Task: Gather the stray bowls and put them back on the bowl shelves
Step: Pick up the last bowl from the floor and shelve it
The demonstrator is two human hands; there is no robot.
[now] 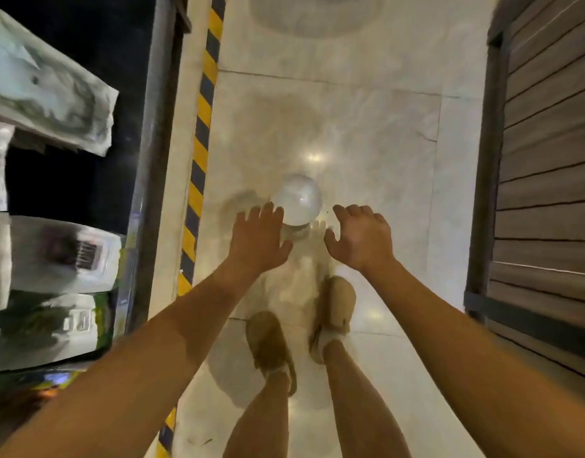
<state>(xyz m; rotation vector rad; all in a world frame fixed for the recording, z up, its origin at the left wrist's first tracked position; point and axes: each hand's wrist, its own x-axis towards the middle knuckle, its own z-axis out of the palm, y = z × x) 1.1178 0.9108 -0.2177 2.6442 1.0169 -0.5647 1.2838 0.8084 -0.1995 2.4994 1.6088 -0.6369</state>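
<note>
A pale, round bowl (298, 199) lies on the glossy marble floor (367, 120) just ahead of my feet; it looks upside down, though blur makes that uncertain. My left hand (259, 239) reaches down at its left side, fingers spread, with the fingertips at the bowl's edge. My right hand (360, 238) hovers a little to the right of the bowl, fingers loosely bent and apart from it. Neither hand holds anything.
A yellow-and-black hazard stripe (201, 133) runs along the floor's left edge beside a dark metal post (152, 160). Left of it stand shelves with wrapped packages (53, 90). A brown slatted wall (548, 160) closes the right side. My two shoes (334, 309) stand behind the bowl.
</note>
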